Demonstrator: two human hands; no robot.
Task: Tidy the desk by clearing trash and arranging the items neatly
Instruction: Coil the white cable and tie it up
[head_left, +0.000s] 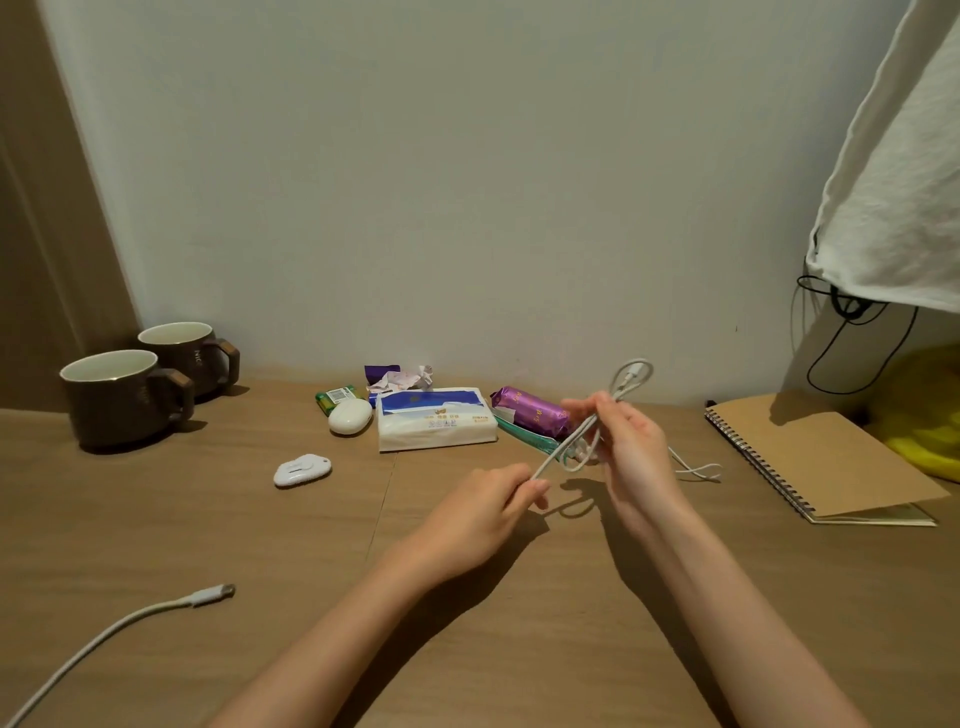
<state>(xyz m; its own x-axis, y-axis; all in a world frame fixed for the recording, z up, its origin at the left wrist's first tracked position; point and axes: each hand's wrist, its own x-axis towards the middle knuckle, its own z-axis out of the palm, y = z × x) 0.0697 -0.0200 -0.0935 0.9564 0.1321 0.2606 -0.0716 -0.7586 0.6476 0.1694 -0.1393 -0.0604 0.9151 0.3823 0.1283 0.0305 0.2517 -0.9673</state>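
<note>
Quick look at where things could go sideways here. A white cable is being held up over the middle-right of the bench, just nearer than the purple packet. One stretch of it is pinched in the fingers of the left hand, and a small bundle of loops is gripped by the curled fingers of the right hand, with one loop poking up past the fingertips.

Stuff that might go wrong, as a guess:

- The loops look to be held only loosely, so if that right grip is eased the whole bundle could spring open and need winding again
- A loose tail is left lying on the bench to the right, near the spiral notebook. If it gets pulled in fast it could be whipped about or caught on the wire binding
- The purple packet sits just beyond the hands, so it could be knocked by a wide winding swing
- If the cable is wound too tight near the plug, a kink could be put into it

Also worth noting: the crumpled wrappers by the far wall aren't cleared yet, and a second cable at the near left runs out of view, so it could easily be missed
</note>
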